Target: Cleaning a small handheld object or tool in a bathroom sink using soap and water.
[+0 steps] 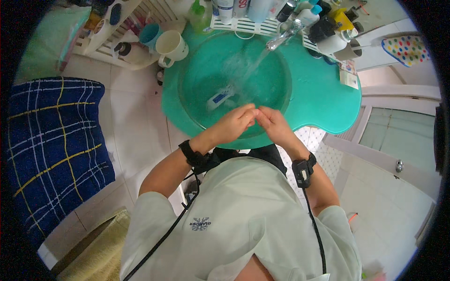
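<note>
Over the near part of a green washbasin [176, 100], my left hand [236, 123] and my right hand [276, 124] meet, fingertips and thumbs touching. Both are closed with curled fingers; anything between them is hidden or too small to make out. Water runs from the metal tap [287, 33] and stirs up bubbles in the basin. Just beyond my left hand, a small white object with a blue label [221, 97] lies in the water, its kind unclear. Black straps with small devices sit on both my wrists, with cables running from them.
White racks of bottles and tubes [243, 21] line the basin's back edge. A white mug [171, 48] and a blue cup [150, 35] stand at the left. One blue checked towel [61, 150] hangs far left. On the right is a door with a metal knob [399, 166].
</note>
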### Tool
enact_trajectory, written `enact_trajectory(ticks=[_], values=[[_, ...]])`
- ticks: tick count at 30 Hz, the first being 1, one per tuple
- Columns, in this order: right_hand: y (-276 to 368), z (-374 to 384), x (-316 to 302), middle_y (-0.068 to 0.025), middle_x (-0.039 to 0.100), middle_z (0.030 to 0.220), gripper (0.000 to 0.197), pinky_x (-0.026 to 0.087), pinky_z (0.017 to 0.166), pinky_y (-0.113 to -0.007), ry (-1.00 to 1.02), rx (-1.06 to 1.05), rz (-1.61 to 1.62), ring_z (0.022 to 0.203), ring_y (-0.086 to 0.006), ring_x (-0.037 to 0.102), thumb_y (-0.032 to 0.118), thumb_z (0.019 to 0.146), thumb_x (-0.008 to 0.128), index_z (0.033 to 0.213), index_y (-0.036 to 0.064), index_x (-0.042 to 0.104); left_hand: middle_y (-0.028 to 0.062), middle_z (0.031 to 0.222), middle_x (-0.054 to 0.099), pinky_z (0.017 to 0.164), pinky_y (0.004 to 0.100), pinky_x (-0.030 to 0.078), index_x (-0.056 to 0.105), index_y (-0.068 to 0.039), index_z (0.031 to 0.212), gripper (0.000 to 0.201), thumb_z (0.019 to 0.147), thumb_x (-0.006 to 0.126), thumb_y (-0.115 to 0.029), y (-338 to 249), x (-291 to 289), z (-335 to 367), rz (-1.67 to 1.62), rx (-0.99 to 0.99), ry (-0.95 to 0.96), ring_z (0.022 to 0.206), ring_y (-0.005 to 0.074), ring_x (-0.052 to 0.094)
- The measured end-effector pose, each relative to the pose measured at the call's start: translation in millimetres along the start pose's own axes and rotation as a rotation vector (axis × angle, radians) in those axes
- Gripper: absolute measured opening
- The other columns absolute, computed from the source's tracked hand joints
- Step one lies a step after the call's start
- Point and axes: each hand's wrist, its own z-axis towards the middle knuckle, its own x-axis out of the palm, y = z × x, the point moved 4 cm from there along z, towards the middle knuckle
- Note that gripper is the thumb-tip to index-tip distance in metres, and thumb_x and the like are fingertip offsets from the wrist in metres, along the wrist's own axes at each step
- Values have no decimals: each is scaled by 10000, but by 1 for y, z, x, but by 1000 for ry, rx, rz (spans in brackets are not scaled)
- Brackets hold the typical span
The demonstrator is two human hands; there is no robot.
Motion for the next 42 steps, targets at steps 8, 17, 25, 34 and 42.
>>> enact_trajectory(ticks=[8,17,25,34,42], values=[[16,-7,-10,-40,506,677,376,402,594,-322,21,-26,155,663,-122,444,308,1039,472,874,-6,596,123,720,486,601,396,393,466,-17,918,235,1023,416,-221,-24,3,-3,359,276,-118,646,255,490],[37,-16,-23,31,437,691,407,361,590,-268,-21,-57,289,668,-91,395,356,1047,462,853,18,580,112,713,479,591,388,383,456,-17,902,221,1012,437,-208,-53,8,-4,432,317,-123,642,240,485],[49,-20,-23,53,430,706,412,342,592,-249,29,-17,424,676,-76,378,374,1047,456,841,40,579,4,731,414,566,281,361,449,-51,872,273,1045,398,-257,-59,9,-4,126,80,-7,650,97,398],[43,-20,-21,52,450,717,433,345,590,-243,96,41,541,672,-69,393,412,1041,456,842,50,585,-16,734,407,561,260,352,464,-66,874,266,1049,393,-253,-64,9,-7,237,144,-29,646,82,385],[48,-17,-18,53,442,699,427,320,569,-231,71,-23,497,654,-60,373,411,1042,452,857,55,598,-23,740,407,555,243,339,467,-70,871,263,1055,389,-242,-55,3,-7,54,94,32,650,69,376]])
